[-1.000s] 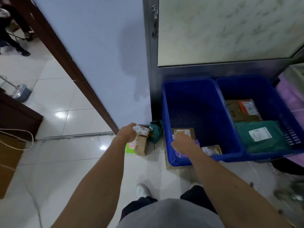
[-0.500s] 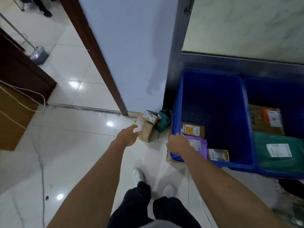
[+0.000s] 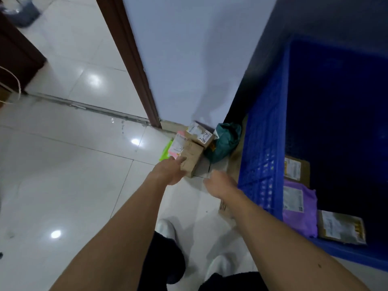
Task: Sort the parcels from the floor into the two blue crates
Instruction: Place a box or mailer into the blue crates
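Blue crate [image 3: 264, 156]: running off the frame at 3 o'clock; its far wall is sinking into shadow.
Purple parcel label [image 3: 292, 199]: printing is showing too small to read.
Lime parcel [image 3: 164, 151]: lying mostly under the pink parcel [image 3: 177, 145] at its 2 o'clock; only a strip is showing.
Flat cardboard [image 3: 223, 206]: peeking out at the crate's 7 o'clock corner, the right forearm [image 3: 283, 238] covering the rest.
Left hand [image 3: 168, 172]: fingertips are meeting the brown box [image 3: 192, 159]; gripping or merely touching is not showing.
Right hand [image 3: 220, 182]: motion is smearing its fingertips.
Grey object [image 3: 21, 9]: blurring at 11 o'clock, the frame edge cutting it off.
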